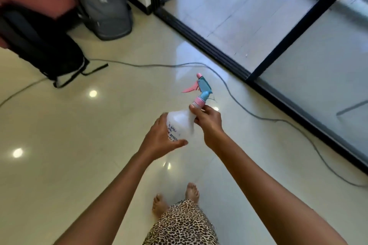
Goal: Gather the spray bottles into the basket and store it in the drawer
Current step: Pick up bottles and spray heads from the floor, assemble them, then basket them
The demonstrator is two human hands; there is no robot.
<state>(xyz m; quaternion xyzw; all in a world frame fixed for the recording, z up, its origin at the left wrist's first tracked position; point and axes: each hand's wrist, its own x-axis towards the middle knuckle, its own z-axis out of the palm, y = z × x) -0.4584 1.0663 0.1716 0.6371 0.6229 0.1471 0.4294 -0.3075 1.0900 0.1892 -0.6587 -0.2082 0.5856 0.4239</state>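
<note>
A clear plastic spray bottle [182, 124] with a blue and pink trigger head is held in the air in front of me, above the tiled floor, tilted with its head pointing away. My left hand [159, 139] cups the bottle's body from the left, thumb under its printed side. My right hand [208, 120] grips the bottle's neck just below the pink collar. No basket or drawer is in view.
A black backpack [45, 45] and a grey backpack [107, 10] sit on the floor at the far left. A grey cable [258, 117] snakes across the tiles. A sliding glass door with a black track [201, 40] runs along the right.
</note>
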